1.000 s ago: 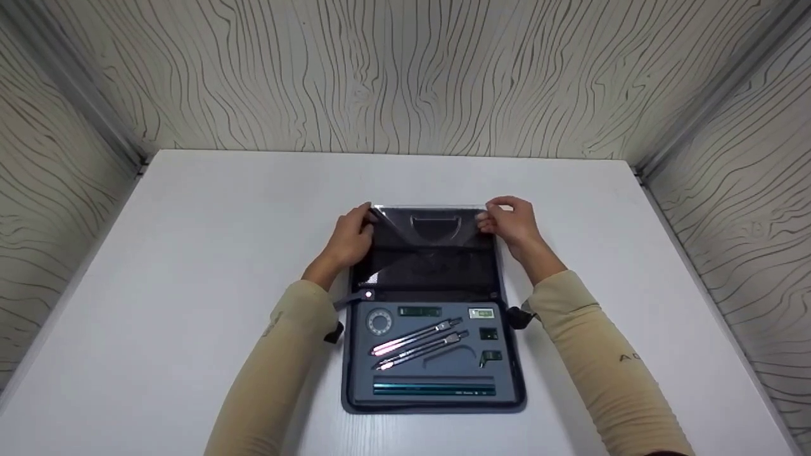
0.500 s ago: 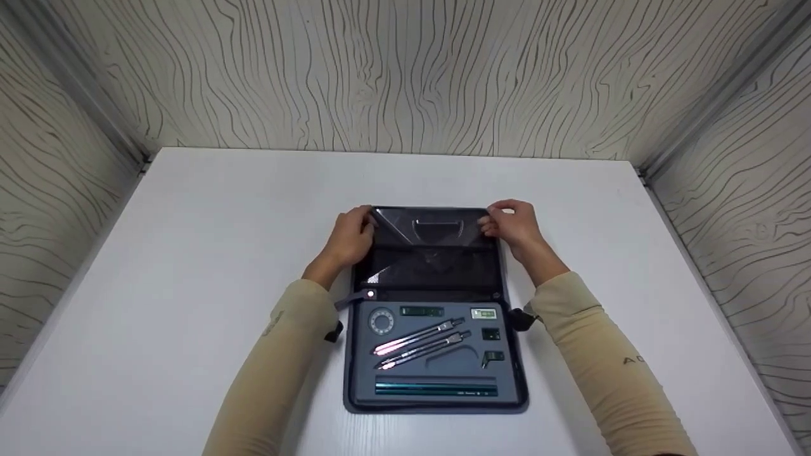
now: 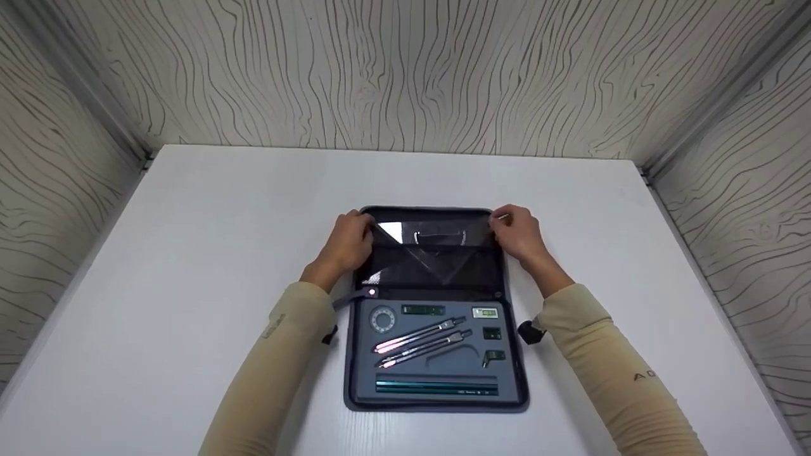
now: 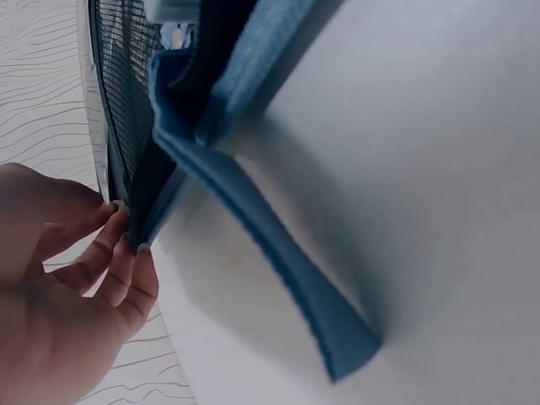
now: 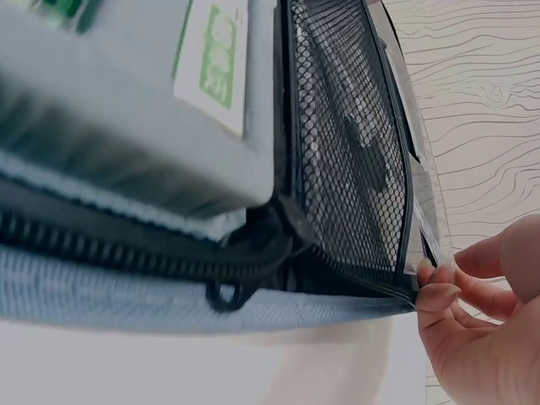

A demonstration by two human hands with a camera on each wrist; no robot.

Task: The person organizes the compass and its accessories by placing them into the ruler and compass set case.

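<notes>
A zipped drawing-set case [image 3: 350, 380] lies open on the white table, its lid folded back. Through the mesh pocket [image 3: 405, 272] in the lid shows a clear plastic set square [image 3: 405, 231], long edge toward the back, point toward the hinge. My left hand [image 3: 350, 240] pinches at its left corner, fingertips right at the lid's side in the left wrist view. At the opposite corner, my right hand [image 3: 518, 234] pinches the clear plastic between thumb and fingers; in the right wrist view the fingertips [image 5: 439, 295] are beside the lid's rim.
The grey tray insert holds two silvery compasses [image 3: 421, 335], a ring-shaped piece [image 3: 383, 320], teal pencils [image 3: 437, 385], a white-and-green eraser [image 3: 485, 312] and small green pieces [image 3: 423, 310]. A blue fabric strap [image 4: 270, 253] sticks out left of the case. Wood-patterned walls [image 3: 393, 76] stand around the table.
The set square has slid toward the hinge, deeper into the mesh pocket; its long edge now lies below the lid's far rim. Both hands have moved slightly nearer with it.
</notes>
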